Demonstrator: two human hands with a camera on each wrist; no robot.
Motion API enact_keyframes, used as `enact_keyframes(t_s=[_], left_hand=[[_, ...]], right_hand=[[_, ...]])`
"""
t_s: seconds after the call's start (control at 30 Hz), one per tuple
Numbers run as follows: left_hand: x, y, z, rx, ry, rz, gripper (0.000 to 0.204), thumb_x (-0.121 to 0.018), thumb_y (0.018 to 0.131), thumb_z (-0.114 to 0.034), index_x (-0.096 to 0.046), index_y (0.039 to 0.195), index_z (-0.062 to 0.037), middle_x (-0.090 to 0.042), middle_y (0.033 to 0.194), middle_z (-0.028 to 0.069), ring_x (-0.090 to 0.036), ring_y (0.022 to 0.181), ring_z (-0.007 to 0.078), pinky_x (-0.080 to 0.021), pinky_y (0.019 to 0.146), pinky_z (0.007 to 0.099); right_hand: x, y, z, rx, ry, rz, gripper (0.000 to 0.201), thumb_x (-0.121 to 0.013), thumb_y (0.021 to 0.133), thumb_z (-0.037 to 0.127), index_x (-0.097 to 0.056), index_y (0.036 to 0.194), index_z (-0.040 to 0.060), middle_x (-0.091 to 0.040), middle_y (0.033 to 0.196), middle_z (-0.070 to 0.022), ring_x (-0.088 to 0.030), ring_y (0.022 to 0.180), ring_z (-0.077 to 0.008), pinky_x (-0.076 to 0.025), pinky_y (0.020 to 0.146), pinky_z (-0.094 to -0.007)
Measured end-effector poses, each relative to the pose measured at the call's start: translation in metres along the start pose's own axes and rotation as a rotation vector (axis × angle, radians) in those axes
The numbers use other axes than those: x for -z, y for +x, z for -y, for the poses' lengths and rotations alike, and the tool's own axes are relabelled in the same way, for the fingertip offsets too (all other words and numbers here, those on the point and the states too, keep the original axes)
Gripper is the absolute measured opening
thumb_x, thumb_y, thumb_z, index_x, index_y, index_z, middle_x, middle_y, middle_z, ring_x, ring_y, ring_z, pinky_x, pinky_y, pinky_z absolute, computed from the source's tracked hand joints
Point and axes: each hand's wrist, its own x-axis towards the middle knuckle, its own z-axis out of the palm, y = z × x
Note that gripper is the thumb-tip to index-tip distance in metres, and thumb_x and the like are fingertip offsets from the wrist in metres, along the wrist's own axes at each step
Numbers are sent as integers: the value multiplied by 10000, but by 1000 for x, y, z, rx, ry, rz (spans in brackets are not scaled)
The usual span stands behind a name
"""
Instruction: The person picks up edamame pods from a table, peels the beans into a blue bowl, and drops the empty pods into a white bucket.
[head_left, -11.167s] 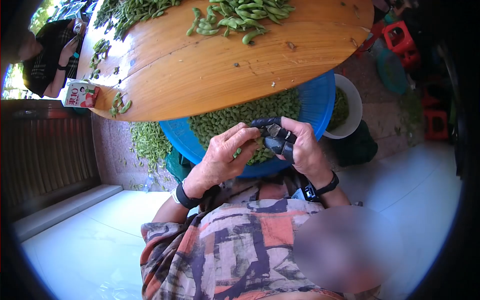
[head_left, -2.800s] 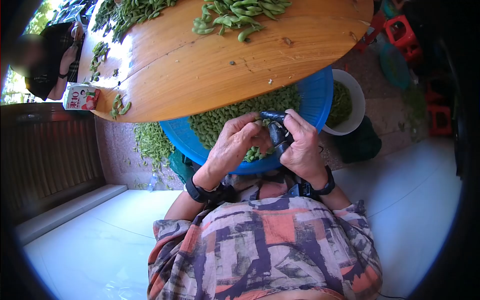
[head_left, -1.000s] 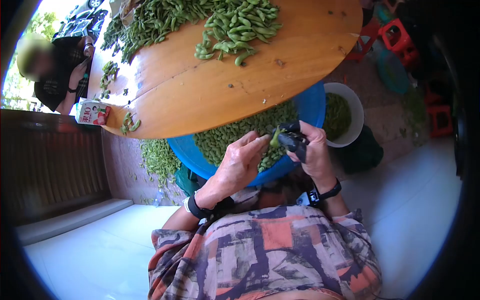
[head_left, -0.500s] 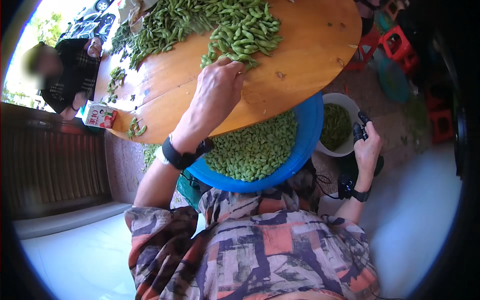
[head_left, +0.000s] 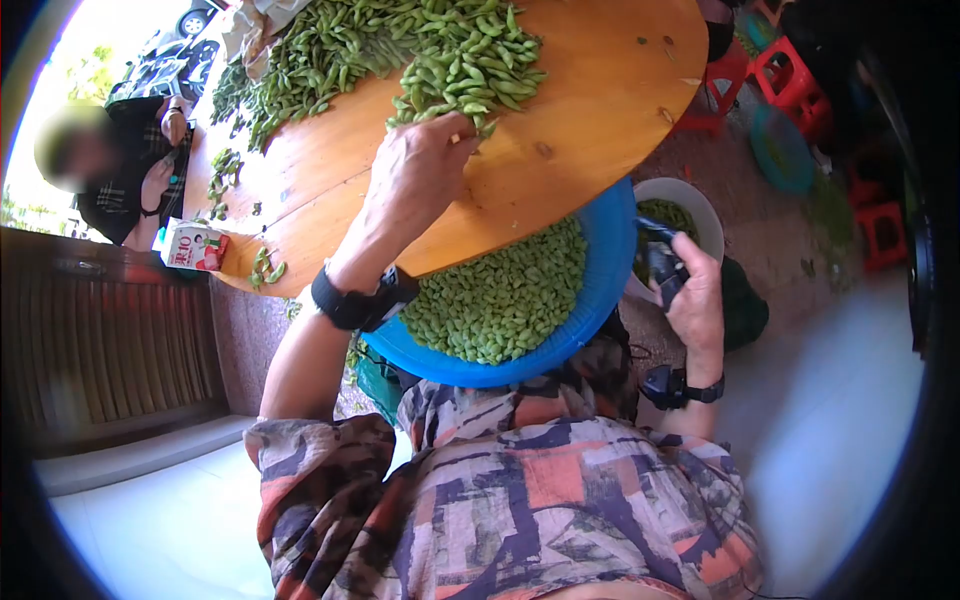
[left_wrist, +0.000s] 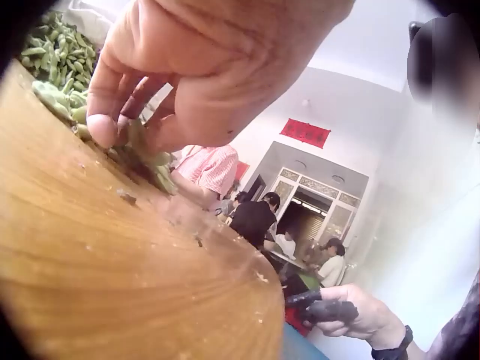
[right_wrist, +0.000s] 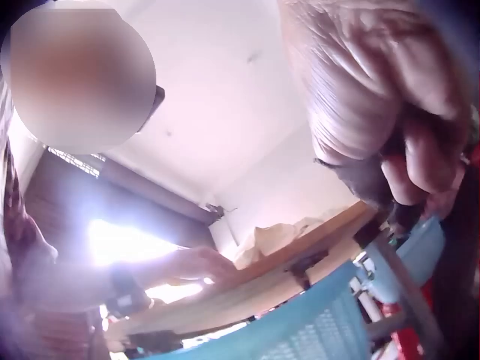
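Over the near edge of a pile of edamame pods (head_left: pixel 470 60) on the wooden table, my left hand (head_left: pixel 415 170) reaches out. In the left wrist view its thumb and fingers pinch a green pod (left_wrist: pixel 150 159) just above the tabletop. My right hand (head_left: pixel 695 305) is held to the right of the blue basin, overlapping the white bucket in the head view. Its thumb and finger wear black coverings (head_left: pixel 665 270), and nothing shows between them. Shelled green beans (head_left: pixel 500 295) fill the blue basin (head_left: pixel 612 250) below the table edge.
The white bucket (head_left: pixel 708 215) holds green matter like pod shells. A drink carton (head_left: pixel 195 247) and a few pods (head_left: pixel 266 268) lie by the table's (head_left: pixel 590 140) left edge. Another person (head_left: pixel 125 180) sits at far left. Red stools (head_left: pixel 790 80) stand at right.
The left hand has gone from above the basin, where both hands held a pod, to the pile. The right hand swung out right towards the bucket, then came slightly back left.
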Motion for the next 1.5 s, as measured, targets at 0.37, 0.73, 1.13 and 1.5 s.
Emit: enact_keyframes(t_s=[0.37,0.73,1.13,1.5], left_hand=[[-1,-65,-22,467,-1234,236,168,-582,978,-192,-608,923,-36,-607,702,35,-550,531,100,-403,449,217],[-20,-83,-29,329,-1186,-84,154,-610,962,-138,-604,894,1,-622,697,41,-575,537,90,-430,452,214],[-29,-100,-51,447,-1277,30,139,-585,974,-132,-587,941,3,-636,711,66,-609,530,120,-469,426,225],[-61,-126,-41,232,-863,-75,59,-610,947,-43,-572,949,2,-588,670,16,-521,543,47,-384,466,192]], right_hand=[[-66,17,47,-142,742,485,324,-538,971,165,-583,1209,-50,-508,698,32,-448,561,-26,-362,481,-187],[-75,18,41,-132,818,416,293,-535,969,190,-575,1068,-83,-482,634,34,-415,517,-21,-330,448,-184],[-72,8,37,-202,755,492,476,-587,954,415,-578,1000,-58,-489,627,23,-427,528,-36,-341,468,-189],[-72,3,22,-265,857,561,201,-532,951,160,-590,953,-33,-470,628,35,-428,529,-28,-324,453,-185]])
